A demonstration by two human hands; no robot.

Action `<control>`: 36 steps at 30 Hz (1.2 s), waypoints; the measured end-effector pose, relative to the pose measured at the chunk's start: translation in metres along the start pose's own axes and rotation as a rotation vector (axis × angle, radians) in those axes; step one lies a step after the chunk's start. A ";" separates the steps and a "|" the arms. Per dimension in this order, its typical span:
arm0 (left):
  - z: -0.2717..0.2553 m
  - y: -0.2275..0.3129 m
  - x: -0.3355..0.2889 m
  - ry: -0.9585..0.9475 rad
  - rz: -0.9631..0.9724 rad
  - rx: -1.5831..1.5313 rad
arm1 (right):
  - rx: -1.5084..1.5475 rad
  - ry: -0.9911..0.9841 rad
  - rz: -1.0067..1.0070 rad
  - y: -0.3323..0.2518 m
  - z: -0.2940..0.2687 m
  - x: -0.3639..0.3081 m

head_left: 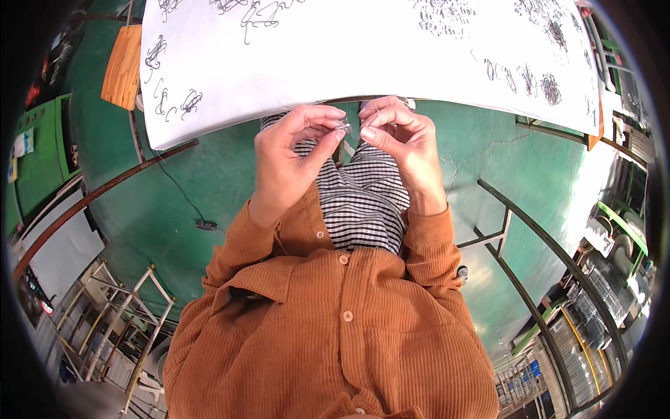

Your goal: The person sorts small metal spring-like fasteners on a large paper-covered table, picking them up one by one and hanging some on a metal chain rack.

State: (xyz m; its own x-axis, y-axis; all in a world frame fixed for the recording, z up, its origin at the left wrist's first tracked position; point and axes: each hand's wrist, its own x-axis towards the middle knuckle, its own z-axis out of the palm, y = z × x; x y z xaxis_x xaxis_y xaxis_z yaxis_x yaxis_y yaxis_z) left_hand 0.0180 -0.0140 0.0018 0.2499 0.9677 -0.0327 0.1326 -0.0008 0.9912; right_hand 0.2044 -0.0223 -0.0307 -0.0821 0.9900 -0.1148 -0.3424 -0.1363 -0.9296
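My left hand [296, 150] is pinched closed on a small shiny, clear-looking piece [344, 126] that shows at its fingertips. Facing it, only a short gap away, my right hand [405, 143] has thumb and fingers pressed together. A thin dark strand shows by its index finger, but what it grips is too fine to name. Both hands are held over my lap, just in front of the near edge of the white-covered table [321, 66]. On that cover lie thin dark, wire-like pieces in loose clumps, such as a tangle [262, 17] and a denser heap [551, 89].
A wooden board [121, 68] juts out at the table's left. On the green floor lies a cable with a small dark block [205, 225]. Metal frames stand at the lower left [129, 314] and along the right [530, 258]. Green cabinet-like furniture [45, 153] is at far left.
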 end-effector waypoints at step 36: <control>0.020 -0.066 0.187 0.029 0.449 0.582 | -0.508 0.140 -0.455 -0.013 0.015 -0.013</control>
State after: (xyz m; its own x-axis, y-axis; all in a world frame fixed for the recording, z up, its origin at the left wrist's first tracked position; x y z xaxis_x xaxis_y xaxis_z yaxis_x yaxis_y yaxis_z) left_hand 0.0754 0.1623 -0.0722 0.3759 0.8491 0.3712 0.5135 -0.5243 0.6793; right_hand 0.1962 -0.0343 -0.0114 0.0990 0.9447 0.3127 0.1687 0.2937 -0.9409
